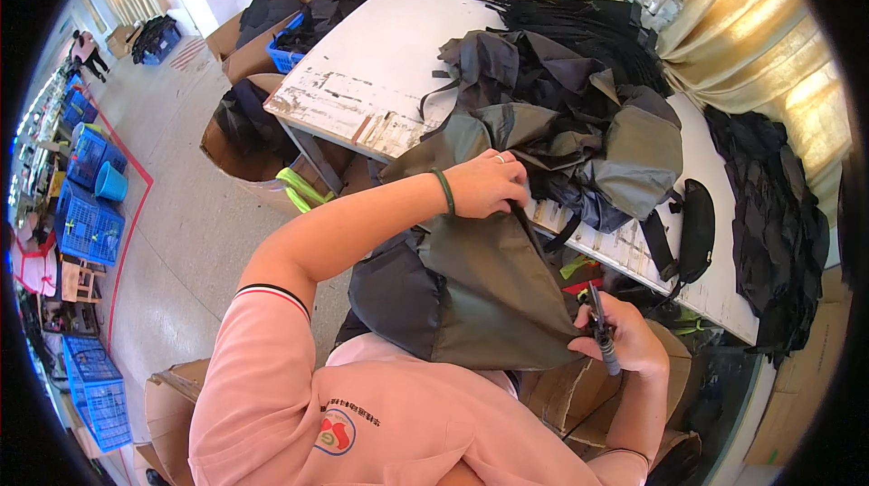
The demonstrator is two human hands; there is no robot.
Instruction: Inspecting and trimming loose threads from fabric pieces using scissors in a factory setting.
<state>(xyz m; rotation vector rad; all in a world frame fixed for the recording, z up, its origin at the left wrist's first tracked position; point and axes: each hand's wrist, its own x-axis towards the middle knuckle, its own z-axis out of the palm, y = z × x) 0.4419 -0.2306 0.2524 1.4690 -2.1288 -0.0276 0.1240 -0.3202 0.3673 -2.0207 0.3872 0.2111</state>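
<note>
A sewn piece of dark olive and black fabric (484,282) hangs over my lap, in front of my body. My left hand (491,185) is closed on its upper edge, with a green bangle at the wrist. My right hand (626,334) is at the fabric's lower right corner, its thumb and finger touching the edge. In that same hand I hold dark scissors (597,323), seen nearly end-on, so I cannot tell how far the blades are apart. Beyond my hands, a heap of similar fabric (561,124) lies on the worn white table (398,42).
Black strips (588,33) are piled at the table's back, and a black padded strap (695,233) lies near its right edge. More black pieces (769,214) hang at the right. Cardboard boxes (231,156) stand left of the table. Blue crates (90,223) line the far-left aisle, where a person (88,53) stands.
</note>
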